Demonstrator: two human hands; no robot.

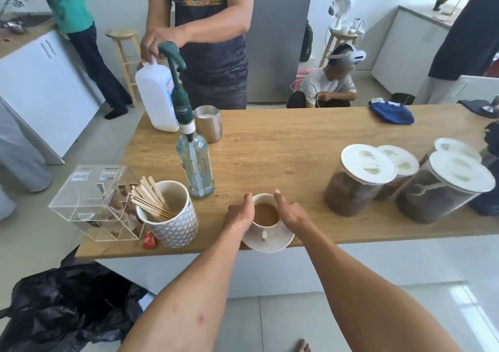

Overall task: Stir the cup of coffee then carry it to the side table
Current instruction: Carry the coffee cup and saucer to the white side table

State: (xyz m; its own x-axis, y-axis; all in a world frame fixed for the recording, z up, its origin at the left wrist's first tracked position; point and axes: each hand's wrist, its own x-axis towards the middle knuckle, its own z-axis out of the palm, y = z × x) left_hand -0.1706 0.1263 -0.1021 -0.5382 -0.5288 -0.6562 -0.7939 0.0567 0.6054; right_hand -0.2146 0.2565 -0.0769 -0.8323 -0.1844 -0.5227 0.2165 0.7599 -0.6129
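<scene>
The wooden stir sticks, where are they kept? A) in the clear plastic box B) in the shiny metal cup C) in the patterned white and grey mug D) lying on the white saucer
C: the wooden stir sticks stand bunched inside the patterned white and grey mug, left of the coffee cup.

Between your hands sits a white cup (266, 211) of light-brown coffee on a white saucer (270, 241). Left of your left hand (240, 214), the mug (172, 222) shows a grey-and-white triangle pattern beside a red wrapper (149, 239). Beyond your hands, the pump bottle (195, 168) is clear with a dark green top; the table (283, 152) is light wood grain.
</scene>
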